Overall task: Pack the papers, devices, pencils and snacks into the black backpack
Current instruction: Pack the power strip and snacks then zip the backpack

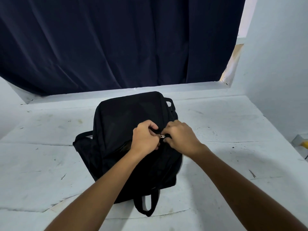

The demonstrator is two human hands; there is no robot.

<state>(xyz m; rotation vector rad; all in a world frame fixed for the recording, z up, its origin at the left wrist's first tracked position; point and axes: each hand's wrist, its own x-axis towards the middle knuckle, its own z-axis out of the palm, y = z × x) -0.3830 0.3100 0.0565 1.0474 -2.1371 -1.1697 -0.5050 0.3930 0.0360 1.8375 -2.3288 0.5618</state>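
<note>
The black backpack (126, 120) lies flat on the white table (225, 124), its carry handle (146, 205) pointing toward me. Both hands meet on its upper middle. My left hand (144, 138) pinches the backpack's fabric beside the zip with curled fingers. My right hand (180, 137) pinches around the small silver zipper pull (162, 136) between the two hands. A short stretch of the zip gapes left of my left wrist, showing something brownish inside. No papers, devices, pencils or snacks lie outside the backpack.
A dark blue curtain (116, 44) hangs behind the table above a white ledge (183, 87). A white wall (275, 64) closes the right side. A small yellow and grey object (302, 143) sits at the table's right edge.
</note>
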